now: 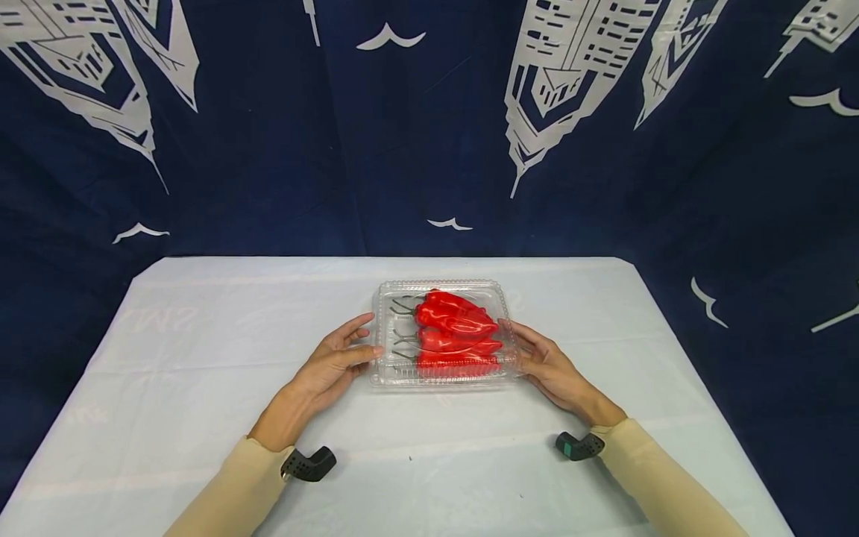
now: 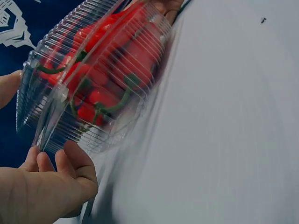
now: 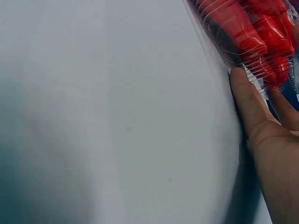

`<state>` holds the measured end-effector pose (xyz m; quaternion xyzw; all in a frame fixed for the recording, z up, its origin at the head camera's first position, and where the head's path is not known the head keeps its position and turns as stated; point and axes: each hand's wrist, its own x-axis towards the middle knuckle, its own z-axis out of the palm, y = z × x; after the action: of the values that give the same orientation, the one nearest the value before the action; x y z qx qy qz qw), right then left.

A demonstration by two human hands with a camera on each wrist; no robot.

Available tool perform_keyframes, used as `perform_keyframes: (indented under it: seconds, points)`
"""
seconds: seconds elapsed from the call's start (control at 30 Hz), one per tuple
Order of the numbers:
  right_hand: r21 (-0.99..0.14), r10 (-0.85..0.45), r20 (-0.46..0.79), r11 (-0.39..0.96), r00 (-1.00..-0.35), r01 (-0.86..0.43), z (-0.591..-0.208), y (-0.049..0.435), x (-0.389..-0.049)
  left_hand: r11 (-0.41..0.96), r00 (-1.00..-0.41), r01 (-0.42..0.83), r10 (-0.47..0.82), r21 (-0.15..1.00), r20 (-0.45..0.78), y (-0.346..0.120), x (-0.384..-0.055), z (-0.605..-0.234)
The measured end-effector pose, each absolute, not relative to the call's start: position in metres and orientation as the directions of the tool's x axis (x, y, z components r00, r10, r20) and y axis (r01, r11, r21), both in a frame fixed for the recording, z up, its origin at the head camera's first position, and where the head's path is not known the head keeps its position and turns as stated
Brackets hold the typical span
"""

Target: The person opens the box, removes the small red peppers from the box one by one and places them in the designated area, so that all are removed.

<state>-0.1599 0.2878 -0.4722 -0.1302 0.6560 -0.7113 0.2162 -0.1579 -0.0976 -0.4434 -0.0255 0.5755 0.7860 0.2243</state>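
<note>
A clear plastic clamshell container (image 1: 403, 379) lies on the white table with its lid down. Inside it are several glossy red chili peppers (image 1: 456, 322), their thin green stems pointing left. My left hand (image 1: 330, 367) is at the container's left side, with the thumb over the edge and the fingers relaxed. In the left wrist view, fingertips (image 2: 44, 161) come right up to the ribbed end wall. On the opposite side, my right hand (image 1: 553, 373) touches the right end with fairly straight fingers. The right wrist view shows a finger (image 3: 244, 91) along the container's lower corner.
The white-covered table (image 1: 221, 321) extends to both sides of the container. Behind it hangs a dark blue cloth (image 1: 403, 149) with white building and bird prints. Black devices (image 1: 310, 464) are worn at both wrists, by the beige sleeves (image 1: 235, 488).
</note>
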Motion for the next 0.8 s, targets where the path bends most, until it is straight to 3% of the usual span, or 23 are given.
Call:
perform_keyframes:
  seconds: [0.47, 0.8]
  points:
    - [-0.989, -0.472, -0.11, -0.035, -0.875, 0.143, -0.474, 0.287, -0.16, 0.009, -0.93, -0.233, 0.29, 0.972, -0.226, -0.106, -0.157, -0.455]
    - [-0.99, -0.493, -0.077, -0.064, -0.867, 0.124, -0.475, 0.288, -0.161, -0.098, -0.858, -0.297, 0.464, 0.95, -0.221, -0.118, -0.156, -0.458]
